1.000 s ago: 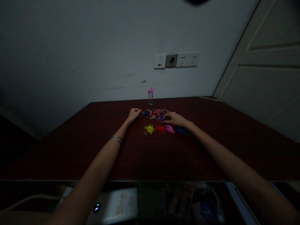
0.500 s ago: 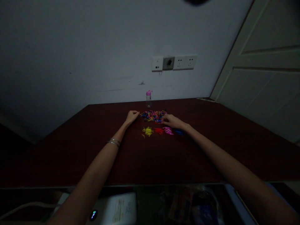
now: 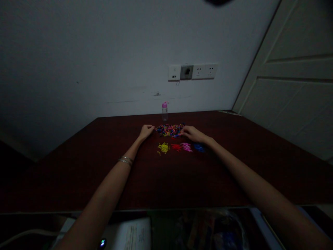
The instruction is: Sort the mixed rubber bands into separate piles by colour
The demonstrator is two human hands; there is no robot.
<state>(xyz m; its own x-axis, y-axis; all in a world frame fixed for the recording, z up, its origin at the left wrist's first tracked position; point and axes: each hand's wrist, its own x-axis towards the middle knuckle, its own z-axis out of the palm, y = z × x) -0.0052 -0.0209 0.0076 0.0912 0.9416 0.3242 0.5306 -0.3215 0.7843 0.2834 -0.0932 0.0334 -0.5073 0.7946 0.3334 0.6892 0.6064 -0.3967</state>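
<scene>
A mixed heap of small coloured bands (image 3: 169, 130), like little rubber bands, lies on the dark red table (image 3: 166, 180). At its left edge rests my left hand (image 3: 147, 130), fingers pressed together; anything inside them is too small to see. My right hand (image 3: 191, 132) touches the right edge of the heap with curled fingers, their tips partly hidden. Sorted by colour in front of the heap are a yellow pile (image 3: 163, 148), a red pile (image 3: 176, 147), a pink pile (image 3: 186, 147) and a blue pile (image 3: 199, 148), the last close below my right wrist.
Behind the heap stands a clear bottle with a pink cap (image 3: 164, 111), near the wall. Sockets and switches (image 3: 192, 72) are on the wall, and a pale door (image 3: 291, 93) is at right. Below the table's front edge sits a white device (image 3: 132, 232) among dim items.
The view has tilted slightly, so the table sits a little lower in the picture. My right hand has shifted slightly at the heap's edge; my left hand stays at its left side.
</scene>
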